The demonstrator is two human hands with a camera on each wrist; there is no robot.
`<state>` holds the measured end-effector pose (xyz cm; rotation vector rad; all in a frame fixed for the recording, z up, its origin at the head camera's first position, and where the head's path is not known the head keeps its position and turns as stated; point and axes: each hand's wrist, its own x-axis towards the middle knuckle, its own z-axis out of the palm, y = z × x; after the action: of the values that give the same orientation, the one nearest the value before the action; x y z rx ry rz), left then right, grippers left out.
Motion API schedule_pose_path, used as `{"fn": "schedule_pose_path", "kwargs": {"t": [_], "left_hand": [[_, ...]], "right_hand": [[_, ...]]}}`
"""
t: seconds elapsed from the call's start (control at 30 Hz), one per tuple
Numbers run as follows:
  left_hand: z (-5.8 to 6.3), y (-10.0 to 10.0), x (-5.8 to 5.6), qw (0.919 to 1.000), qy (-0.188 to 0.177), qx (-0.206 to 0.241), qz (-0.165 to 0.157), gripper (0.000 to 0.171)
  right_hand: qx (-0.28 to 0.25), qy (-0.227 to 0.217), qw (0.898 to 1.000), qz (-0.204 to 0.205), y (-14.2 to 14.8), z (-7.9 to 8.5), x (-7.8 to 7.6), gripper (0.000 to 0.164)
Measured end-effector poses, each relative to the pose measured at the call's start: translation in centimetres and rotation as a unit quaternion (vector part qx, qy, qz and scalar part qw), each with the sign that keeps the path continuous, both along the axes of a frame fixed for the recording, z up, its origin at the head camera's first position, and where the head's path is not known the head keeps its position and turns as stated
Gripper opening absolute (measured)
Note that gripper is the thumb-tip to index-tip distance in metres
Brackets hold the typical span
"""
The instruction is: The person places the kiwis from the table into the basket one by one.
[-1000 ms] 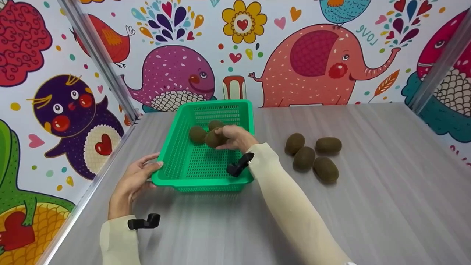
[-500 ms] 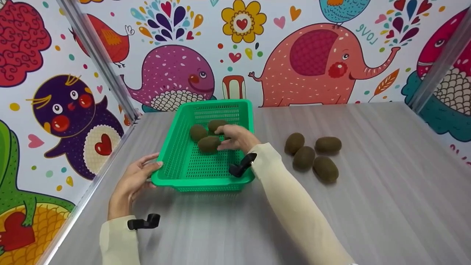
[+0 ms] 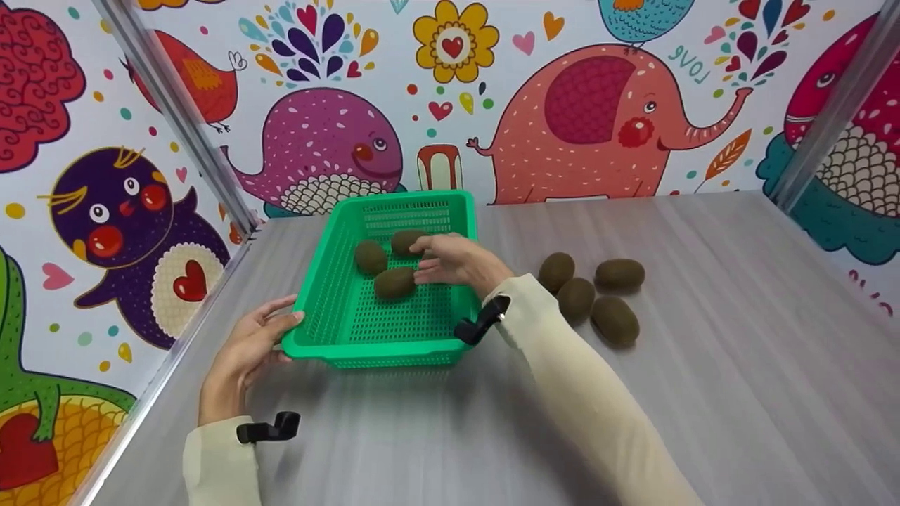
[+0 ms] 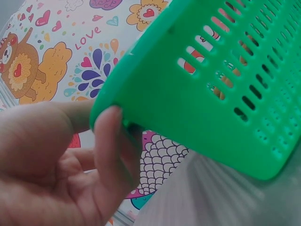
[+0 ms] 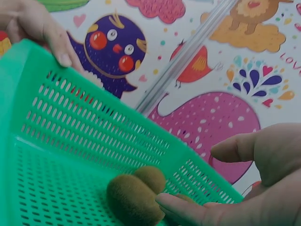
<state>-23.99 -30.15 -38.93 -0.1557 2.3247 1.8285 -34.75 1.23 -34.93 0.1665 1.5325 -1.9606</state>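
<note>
Two sleeved arms reach over the grey surface [image 3: 703, 365]. At the near left corner of the green basket [image 3: 330, 295], the left hand [image 3: 242, 355] pinches the rim, thumb on top. Inside the basket's right side, the right hand [image 3: 457, 258] hovers loosely spread, holding nothing, its fingertips beside three kiwis [image 3: 394, 282]. Four kiwis [image 3: 594, 295] lie on the surface to the right. "LOVE" shows mirrored on the wall [image 3: 685, 55].

Bright even light, blurred wrist close-ups

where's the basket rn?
Head view: basket sits left of centre on the table, left hand at its near-left corner, four loose kiwis to its right.
</note>
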Motion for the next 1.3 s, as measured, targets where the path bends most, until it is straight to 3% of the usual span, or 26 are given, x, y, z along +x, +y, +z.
{"fn": "schedule_pose_path", "kwargs": {"t": [0.4, 0.83, 1.07, 1.3], "left_hand": [[-0.2, -0.2, 0.2, 1.0000, -0.003, -0.007, -0.006, 0.065], [0.0, 0.0, 0.3, 1.0000, -0.003, 0.002, -0.003, 0.064], [0.1, 0.2, 0.1, 1.0000, -0.003, 0.005, -0.007, 0.065], [0.2, 0.1, 0.0, 1.0000, -0.003, 0.001, -0.009, 0.066]], "right_hand": [[0.031, 0.122, 0.991, 0.047, 3.3, 1.4, 2.4, 0.045], [0.110, 0.223, 0.966, 0.068, 6.5, 1.8, 5.6, 0.050], [0.138, 0.274, 0.951, 0.042, 8.7, 1.7, 7.1, 0.049], [0.182, 0.284, 0.941, 0.005, 10.4, 1.7, 8.1, 0.054]]}}
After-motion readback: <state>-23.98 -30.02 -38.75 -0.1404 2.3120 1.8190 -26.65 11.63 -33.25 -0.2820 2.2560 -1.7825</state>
